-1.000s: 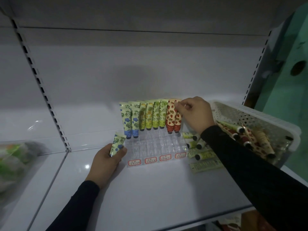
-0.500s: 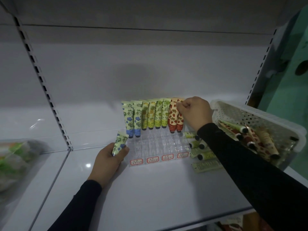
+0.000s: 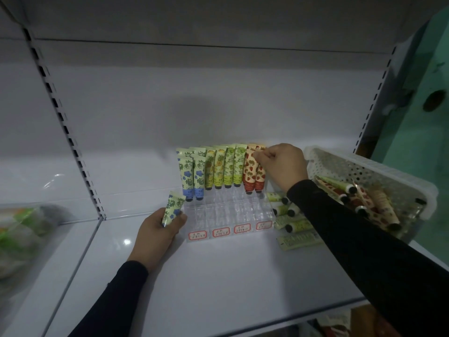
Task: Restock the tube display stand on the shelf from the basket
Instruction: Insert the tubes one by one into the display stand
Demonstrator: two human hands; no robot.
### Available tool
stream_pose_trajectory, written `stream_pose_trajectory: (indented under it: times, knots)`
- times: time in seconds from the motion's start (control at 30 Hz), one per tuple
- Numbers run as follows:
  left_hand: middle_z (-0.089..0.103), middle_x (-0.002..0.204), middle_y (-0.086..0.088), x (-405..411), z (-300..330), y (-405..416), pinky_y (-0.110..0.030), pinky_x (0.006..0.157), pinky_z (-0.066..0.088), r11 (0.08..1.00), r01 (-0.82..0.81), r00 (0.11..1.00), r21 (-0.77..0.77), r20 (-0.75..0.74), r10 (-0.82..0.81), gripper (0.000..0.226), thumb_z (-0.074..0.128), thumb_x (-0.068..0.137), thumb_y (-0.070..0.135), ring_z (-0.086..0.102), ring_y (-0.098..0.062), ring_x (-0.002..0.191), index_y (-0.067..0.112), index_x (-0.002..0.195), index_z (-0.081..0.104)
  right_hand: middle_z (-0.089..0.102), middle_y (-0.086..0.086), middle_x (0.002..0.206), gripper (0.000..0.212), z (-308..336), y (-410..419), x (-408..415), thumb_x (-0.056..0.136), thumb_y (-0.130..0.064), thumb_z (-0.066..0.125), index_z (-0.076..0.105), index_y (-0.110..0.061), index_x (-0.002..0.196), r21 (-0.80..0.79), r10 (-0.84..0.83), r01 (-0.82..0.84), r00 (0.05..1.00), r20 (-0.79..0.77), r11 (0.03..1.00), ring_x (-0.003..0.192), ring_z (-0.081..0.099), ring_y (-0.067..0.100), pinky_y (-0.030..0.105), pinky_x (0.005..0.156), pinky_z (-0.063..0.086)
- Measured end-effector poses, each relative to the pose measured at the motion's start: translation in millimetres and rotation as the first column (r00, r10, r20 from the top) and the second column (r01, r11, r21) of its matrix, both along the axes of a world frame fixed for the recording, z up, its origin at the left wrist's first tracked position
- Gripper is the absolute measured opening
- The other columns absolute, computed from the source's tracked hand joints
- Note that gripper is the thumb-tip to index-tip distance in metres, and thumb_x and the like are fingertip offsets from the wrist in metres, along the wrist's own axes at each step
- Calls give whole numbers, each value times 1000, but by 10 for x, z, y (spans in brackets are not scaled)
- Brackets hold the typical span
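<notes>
The right hand (image 3: 281,164) is curled at the top of the rightmost red tube (image 3: 259,177) in the stand's (image 3: 226,212) back row, thumb and forefinger pinching its crimped upper end; that tube stands upright, cap down, touching a second red tube (image 3: 249,171) just left of the fingers. Further left of this hand the same row runs on with two green tubes (image 3: 233,166), two yellow tubes (image 3: 215,169) and two blue tubes (image 3: 192,173), all upright and side by side. The clear tiers below and in front of the hand hold nothing visible, and four red-edged labels (image 3: 230,230) line the stand's front lip. The left hand (image 3: 160,231) rests on the shelf (image 3: 218,276) against the stand's front left corner, fingers wrapped round the lower end of another blue-flower tube (image 3: 173,207), which leans up and a little right out of the fist, just beside the stand's left edge. Under the right forearm, loose green tubes (image 3: 295,224) lie flat on the shelf between the stand and the basket (image 3: 364,171). The basket sits just right of the right wrist, tilted, with red and pale tubes (image 3: 359,198) heaped in it. Far to the left of the left hand, on the next shelf bay, lies a blurred bag (image 3: 21,227).
</notes>
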State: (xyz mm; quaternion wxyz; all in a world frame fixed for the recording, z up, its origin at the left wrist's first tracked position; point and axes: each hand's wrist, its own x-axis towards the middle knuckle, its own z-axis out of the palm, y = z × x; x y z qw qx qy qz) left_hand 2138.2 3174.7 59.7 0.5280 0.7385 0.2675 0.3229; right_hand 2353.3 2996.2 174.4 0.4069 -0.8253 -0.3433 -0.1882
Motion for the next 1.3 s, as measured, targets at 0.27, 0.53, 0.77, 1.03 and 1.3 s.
stream_pose_trajectory:
  times: [0.27, 0.53, 0.77, 1.03, 1.3]
  knots:
    - [57, 65, -9, -42, 83, -27, -22, 42, 35, 986, -64, 990, -153, 115, 82, 10, 55, 95, 12, 43, -20, 51, 6, 86, 52, 61, 5, 68, 45, 19, -248, -179, 91, -47, 57, 65, -12, 64, 49, -9, 6, 999, 47, 999, 62, 49, 8, 20, 59, 38]
    - [66, 79, -6, -150, 349, -256, -32, 57, 47, 972, 183, 960, -147, 238, -145, 5, 58, 96, 15, 56, -18, 64, 14, 97, 63, 71, 11, 88, 39, -145, -352, -660, 92, -46, 57, 73, -11, 85, 30, 329, -333, 908, -260, 942, 73, 62, 23, 32, 69, 52]
    - [69, 86, -12, -98, 401, -660, -34, 59, 43, 876, 439, 895, -199, 185, -407, 19, 72, 86, 33, 54, -25, 69, 16, 94, 69, 68, -10, 84, 31, -146, -264, -1008, 94, -42, 55, 71, -16, 97, 80, 452, -463, 789, -416, 883, 66, 63, -1, 16, 62, 49]
    - [72, 91, -14, -54, 446, -859, -29, 65, 51, 859, 456, 890, -234, 151, -431, 20, 62, 93, 23, 59, -19, 67, 3, 93, 64, 65, -5, 70, 13, -115, -308, -937, 90, -28, 67, 72, -16, 88, 272, 458, -369, 708, -537, 889, 59, 57, -1, 15, 58, 49]
    - [70, 85, -11, -10, 447, -831, -29, 67, 53, 882, 435, 899, -182, 149, -412, 17, 59, 96, 20, 58, -18, 67, 5, 92, 66, 63, 6, 72, 13, -132, -298, -910, 89, -15, 67, 69, -2, 87, 535, 608, -297, 475, -636, 791, 66, 61, 11, 24, 75, 58]
